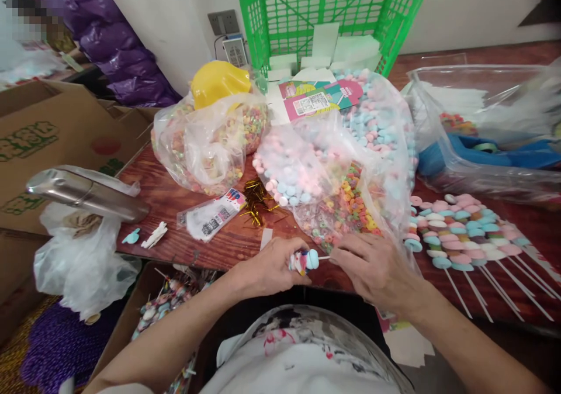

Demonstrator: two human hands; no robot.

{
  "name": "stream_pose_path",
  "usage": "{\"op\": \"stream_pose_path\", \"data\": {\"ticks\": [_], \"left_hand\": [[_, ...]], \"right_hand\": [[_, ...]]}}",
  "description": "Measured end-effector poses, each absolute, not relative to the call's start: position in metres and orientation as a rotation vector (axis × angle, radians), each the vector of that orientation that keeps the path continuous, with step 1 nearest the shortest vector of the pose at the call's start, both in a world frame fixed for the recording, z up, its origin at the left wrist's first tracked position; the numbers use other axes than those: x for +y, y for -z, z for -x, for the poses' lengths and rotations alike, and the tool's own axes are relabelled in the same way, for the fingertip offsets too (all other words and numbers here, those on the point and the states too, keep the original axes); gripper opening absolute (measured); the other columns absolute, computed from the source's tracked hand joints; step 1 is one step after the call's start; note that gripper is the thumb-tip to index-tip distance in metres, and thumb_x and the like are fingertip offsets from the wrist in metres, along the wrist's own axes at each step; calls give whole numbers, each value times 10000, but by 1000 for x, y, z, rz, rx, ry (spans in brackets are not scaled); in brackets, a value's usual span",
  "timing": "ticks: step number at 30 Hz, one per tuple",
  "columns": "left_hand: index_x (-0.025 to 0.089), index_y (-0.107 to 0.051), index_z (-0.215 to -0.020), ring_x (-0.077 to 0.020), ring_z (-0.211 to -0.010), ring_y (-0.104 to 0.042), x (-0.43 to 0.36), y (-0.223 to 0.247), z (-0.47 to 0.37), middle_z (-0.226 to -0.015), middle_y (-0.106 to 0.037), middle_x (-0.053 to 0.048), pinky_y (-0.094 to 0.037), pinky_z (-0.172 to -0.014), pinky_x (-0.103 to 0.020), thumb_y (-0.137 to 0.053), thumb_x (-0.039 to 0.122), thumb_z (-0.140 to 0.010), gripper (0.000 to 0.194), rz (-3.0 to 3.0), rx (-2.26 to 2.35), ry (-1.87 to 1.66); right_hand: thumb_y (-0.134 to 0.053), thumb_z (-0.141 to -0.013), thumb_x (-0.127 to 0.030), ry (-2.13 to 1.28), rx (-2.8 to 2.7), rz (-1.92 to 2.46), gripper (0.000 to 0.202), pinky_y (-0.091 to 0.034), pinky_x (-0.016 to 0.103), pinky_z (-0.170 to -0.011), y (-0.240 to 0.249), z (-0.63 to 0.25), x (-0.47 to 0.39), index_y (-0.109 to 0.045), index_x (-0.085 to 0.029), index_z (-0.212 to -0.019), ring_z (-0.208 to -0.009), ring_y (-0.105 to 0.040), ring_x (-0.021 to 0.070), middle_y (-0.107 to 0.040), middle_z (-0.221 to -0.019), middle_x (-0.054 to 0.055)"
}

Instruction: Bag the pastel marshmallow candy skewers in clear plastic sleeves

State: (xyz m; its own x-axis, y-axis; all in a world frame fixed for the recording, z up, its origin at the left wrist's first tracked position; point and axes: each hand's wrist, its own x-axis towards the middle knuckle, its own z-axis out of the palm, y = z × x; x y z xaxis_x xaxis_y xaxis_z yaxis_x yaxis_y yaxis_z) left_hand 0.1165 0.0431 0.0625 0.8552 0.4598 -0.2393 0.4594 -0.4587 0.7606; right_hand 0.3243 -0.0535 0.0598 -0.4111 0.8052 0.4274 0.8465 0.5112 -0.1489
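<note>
Near the table's front edge, my left hand is closed around the candy end of a candy skewer. A pale blue piece and some coloured wrapping show past its fingers; the rest is hidden in the grip. My right hand pinches the skewer's thin white stick from the other side. Right of it lie several finished-looking candy skewers, pink, blue and white, sticks toward me. Beyond my hands are a clear bag of pink and blue candies and a bag of small ring candies.
Clear printed sleeves and gold twist ties lie on the wooden table. A steel flask stands left. Behind are a green crate and a clear tub. Below left, a box holds wrapped candy.
</note>
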Motion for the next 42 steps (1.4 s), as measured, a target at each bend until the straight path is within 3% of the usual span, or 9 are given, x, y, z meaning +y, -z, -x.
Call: {"op": "stream_pose_path", "data": {"ticks": [3,10,15,19,23,27,35,40,42], "left_hand": [[186,-551,-849,-167,-749,-574,43,-57,-113,-806,-627,-3,-381,-661,-267,-576,210,-815,49,-2364,736,-13],[182,-550,-906,-221,-847,-595,39,-49,-111,-895,-645,-54,-402,-734,-322,-488,167,-847,86,-2708,863,-6],[188,-543,-864,-182,-754,-584,36,-57,-121,-838,-636,-19,-382,-665,-282,-580,327,-861,144,-2484,783,-4],[173,-552,-837,-168,-725,-567,34,-62,-130,-805,-624,-15,-366,-644,-267,-623,298,-830,144,-2362,729,-25],[152,-601,-903,-156,-755,-562,38,-70,-129,-837,-640,-8,-396,-682,-251,-712,347,-765,263,-2115,656,-71],[144,-655,-1034,-127,-750,-546,41,-74,-123,-875,-660,-24,-427,-689,-227,-591,398,-859,315,-1724,569,-118],[117,-677,-708,-89,-614,-475,29,-57,-133,-647,-570,5,-398,-623,-215,-651,319,-791,220,-1436,720,-461],[136,-685,-780,-86,-577,-467,29,-56,-130,-649,-584,6,-394,-579,-216,-652,335,-801,203,-1397,804,-659],[144,-701,-784,-98,-605,-494,29,-56,-128,-661,-604,-5,-406,-595,-222,-645,336,-818,203,-1488,831,-755]], "right_hand": [[-429,-875,-75,173,-2341,1420,205,-333,322,-654,-53,-330,-56,-602,-175,-832,-719,-504,177,-587,-769,46],[-504,-896,-169,247,-2306,1595,126,-272,315,-599,-46,-338,-57,-570,-198,-792,-617,-475,151,-577,-699,11],[-439,-839,-52,154,-2400,1455,185,-275,322,-617,-56,-328,-53,-548,-199,-811,-651,-468,164,-582,-751,27],[-431,-780,1,81,-2439,1384,217,-283,318,-605,-56,-311,-48,-533,-191,-788,-640,-467,170,-560,-713,24],[-434,-844,-52,-13,-2357,1378,189,-329,298,-609,-55,-310,-44,-559,-180,-782,-666,-507,161,-583,-741,35],[-495,-931,-207,-120,-2142,1453,126,-405,269,-663,-57,-326,-42,-614,-190,-896,-738,-579,155,-623,-791,39],[-433,-914,-87,-416,-1794,1313,214,-454,251,-655,-55,-299,-41,-600,-210,-964,-691,-589,133,-628,-757,6],[-564,-889,-206,-435,-1337,1343,389,-501,272,-657,-45,-289,-38,-489,-229,-1270,-725,-589,140,-617,-1005,61],[-622,-861,-246,-493,-1179,1344,385,-506,265,-629,-43,-285,-39,-519,-228,-1232,-711,-584,139,-614,-1003,64]]}}
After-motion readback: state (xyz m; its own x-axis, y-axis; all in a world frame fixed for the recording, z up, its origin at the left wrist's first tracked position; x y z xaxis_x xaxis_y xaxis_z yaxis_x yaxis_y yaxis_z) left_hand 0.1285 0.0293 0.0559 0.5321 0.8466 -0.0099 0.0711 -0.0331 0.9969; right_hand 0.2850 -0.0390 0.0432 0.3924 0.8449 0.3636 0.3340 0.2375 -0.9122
